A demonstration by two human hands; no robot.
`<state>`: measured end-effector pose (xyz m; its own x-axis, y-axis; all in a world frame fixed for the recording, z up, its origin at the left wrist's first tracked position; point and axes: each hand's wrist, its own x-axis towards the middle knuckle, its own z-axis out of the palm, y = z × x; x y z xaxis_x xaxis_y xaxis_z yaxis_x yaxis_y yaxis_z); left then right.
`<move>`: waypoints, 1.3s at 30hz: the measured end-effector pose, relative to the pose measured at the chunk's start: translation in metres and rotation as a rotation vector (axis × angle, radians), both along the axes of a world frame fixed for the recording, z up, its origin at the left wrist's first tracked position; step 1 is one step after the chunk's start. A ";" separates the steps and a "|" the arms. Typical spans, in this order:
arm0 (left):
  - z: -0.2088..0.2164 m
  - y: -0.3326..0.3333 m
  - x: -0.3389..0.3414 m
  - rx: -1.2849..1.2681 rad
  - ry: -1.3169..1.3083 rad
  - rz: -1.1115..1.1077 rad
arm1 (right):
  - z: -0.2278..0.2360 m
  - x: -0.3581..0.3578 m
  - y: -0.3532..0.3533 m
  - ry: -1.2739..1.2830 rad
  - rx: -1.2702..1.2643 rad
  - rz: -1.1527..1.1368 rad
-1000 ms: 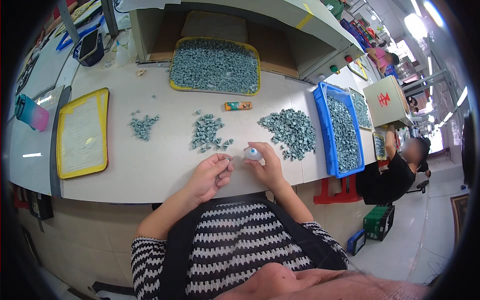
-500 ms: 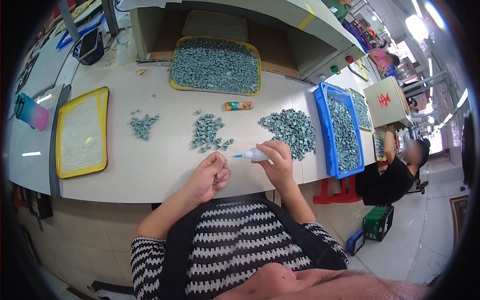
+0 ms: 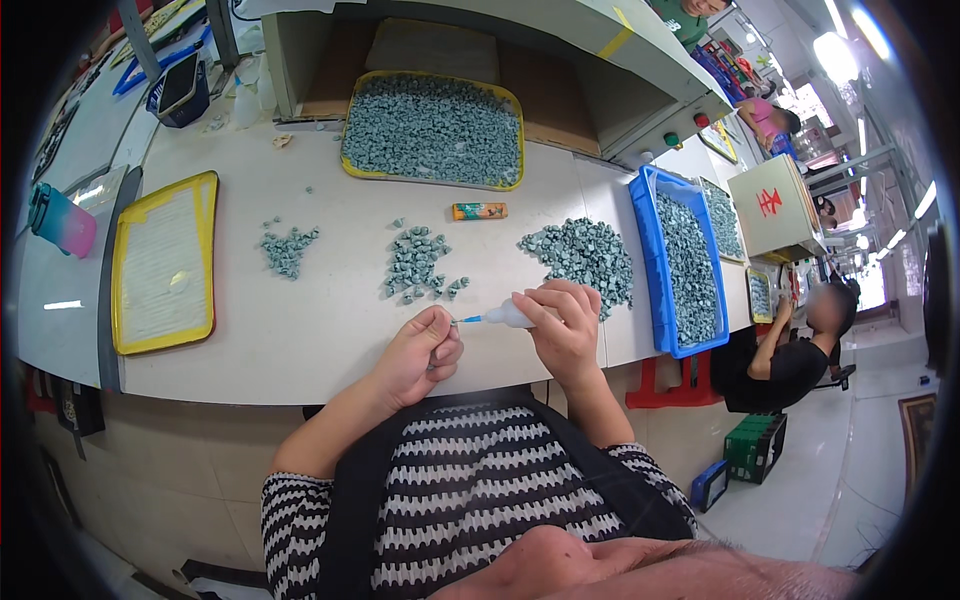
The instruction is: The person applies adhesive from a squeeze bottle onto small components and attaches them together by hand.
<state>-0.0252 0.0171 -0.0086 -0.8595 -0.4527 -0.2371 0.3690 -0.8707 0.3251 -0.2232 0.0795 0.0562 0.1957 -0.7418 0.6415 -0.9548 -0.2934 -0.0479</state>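
Between the fingers and thumb of my right hand [image 3: 566, 328] is a small white squeeze bottle [image 3: 507, 314] with a blue-based needle tip, lying sideways and pointing left. The needle's end reaches the pinched fingertips of my left hand [image 3: 420, 354]. What those fingers hold is too small and covered to make out. Just beyond my left hand lies a loose group of small grey-green pieces [image 3: 415, 262]. A larger heap of the same pieces [image 3: 585, 258] is beyond my right hand, and a smaller group [image 3: 288, 252] sits farther left.
A yellow-rimmed tray full of pieces [image 3: 523, 150] stands at the back. To the right is a blue bin of pieces [image 3: 648, 260]; to the left, a yellow-edged tray with a white ribbed surface [image 3: 165, 265]. An orange cylinder [image 3: 480, 211] lies mid-table. A co-worker [image 3: 800, 345] sits at right.
My right hand has shifted slightly, bringing the bottle's needle right up to my left fingertips. At right, the co-worker's raised arm has come down.
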 end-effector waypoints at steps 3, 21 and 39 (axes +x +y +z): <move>0.000 0.001 0.000 -0.003 -0.024 -0.006 | 0.004 0.003 0.001 0.034 0.017 -0.021; 0.001 0.000 0.000 0.046 -0.020 0.001 | 0.003 0.003 0.003 -0.009 0.034 -0.054; -0.004 0.006 -0.007 0.018 -0.053 0.057 | -0.043 -0.045 0.015 -0.853 0.323 -0.254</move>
